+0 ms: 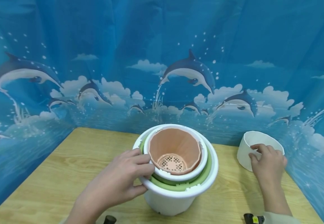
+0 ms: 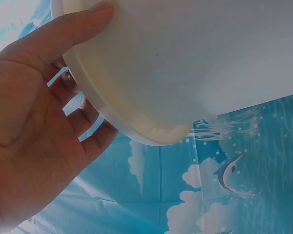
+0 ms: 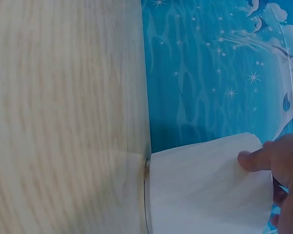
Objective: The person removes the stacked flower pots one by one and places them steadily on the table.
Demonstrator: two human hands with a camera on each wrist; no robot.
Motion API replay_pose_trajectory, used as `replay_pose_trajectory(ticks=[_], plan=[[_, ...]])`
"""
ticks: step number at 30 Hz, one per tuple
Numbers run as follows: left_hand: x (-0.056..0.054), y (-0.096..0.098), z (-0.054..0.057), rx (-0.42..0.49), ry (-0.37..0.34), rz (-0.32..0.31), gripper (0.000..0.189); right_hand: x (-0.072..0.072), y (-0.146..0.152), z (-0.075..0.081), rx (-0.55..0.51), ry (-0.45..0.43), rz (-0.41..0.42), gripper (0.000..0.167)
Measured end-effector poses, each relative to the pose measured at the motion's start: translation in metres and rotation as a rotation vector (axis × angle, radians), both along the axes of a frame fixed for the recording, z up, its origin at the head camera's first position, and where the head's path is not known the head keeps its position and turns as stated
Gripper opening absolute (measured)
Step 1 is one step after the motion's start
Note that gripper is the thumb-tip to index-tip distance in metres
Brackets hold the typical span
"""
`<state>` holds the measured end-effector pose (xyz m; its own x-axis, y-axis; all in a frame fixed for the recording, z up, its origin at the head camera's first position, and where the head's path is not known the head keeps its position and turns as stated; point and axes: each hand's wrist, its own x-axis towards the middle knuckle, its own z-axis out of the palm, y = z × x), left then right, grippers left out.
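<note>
A stack of nested plastic flower pots stands mid-table in the head view. Its outer pot is a large white one [image 1: 168, 203], with a green pot [image 1: 178, 187] inside it, then a smaller white pot [image 1: 176, 177] and a terracotta-coloured pot [image 1: 176, 141] with a perforated bottom. My left hand [image 1: 122, 175] grips the stack's left rim; in the left wrist view the thumb [image 2: 83, 29] lies against the outer wall below the rim. Farther right, a separate white pot [image 1: 243, 155] with a faceted rim stands upright. My right hand [image 1: 269, 163] pinches its near rim, thumb [image 3: 256, 160] outside.
The wood-grain table [image 1: 94, 149] carries both the stack and the separate pot, which is near the right edge. A blue curtain [image 1: 139, 31] printed with dolphins hangs behind and along the sides. Black wrist-gear parts [image 1: 110, 219] show at the bottom of the head view.
</note>
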<state>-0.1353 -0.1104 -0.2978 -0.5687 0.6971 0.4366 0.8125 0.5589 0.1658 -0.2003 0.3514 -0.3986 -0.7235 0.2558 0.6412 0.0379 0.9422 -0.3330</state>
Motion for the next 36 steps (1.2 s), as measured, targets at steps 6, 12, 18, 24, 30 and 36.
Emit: replay_pose_trajectory(ticks=[6,12,18,24,30,36], plan=[[0.0,0.0,-0.001,0.005,0.001,-0.004,0.028,0.003,0.002,0.0,-0.037,-0.011,-0.07,0.019],[0.0,0.0,0.0,0.008,0.014,-0.004,0.029,0.003,0.005,-0.001,-0.053,-0.004,-0.09,0.02],[0.0,0.0,0.0,0.002,0.01,-0.006,0.027,0.001,0.009,-0.003,-0.03,0.013,-0.103,0.018],[0.001,0.0,-0.001,-0.007,-0.01,0.004,0.027,0.002,0.013,-0.005,-0.045,-0.013,-0.114,0.018],[0.001,0.0,0.0,-0.006,-0.005,0.002,0.027,0.004,0.009,0.002,-0.042,-0.087,-0.111,0.023],[0.001,0.0,0.0,-0.002,0.011,-0.003,0.03,0.008,-0.016,0.024,-0.021,-0.07,-0.04,0.03]])
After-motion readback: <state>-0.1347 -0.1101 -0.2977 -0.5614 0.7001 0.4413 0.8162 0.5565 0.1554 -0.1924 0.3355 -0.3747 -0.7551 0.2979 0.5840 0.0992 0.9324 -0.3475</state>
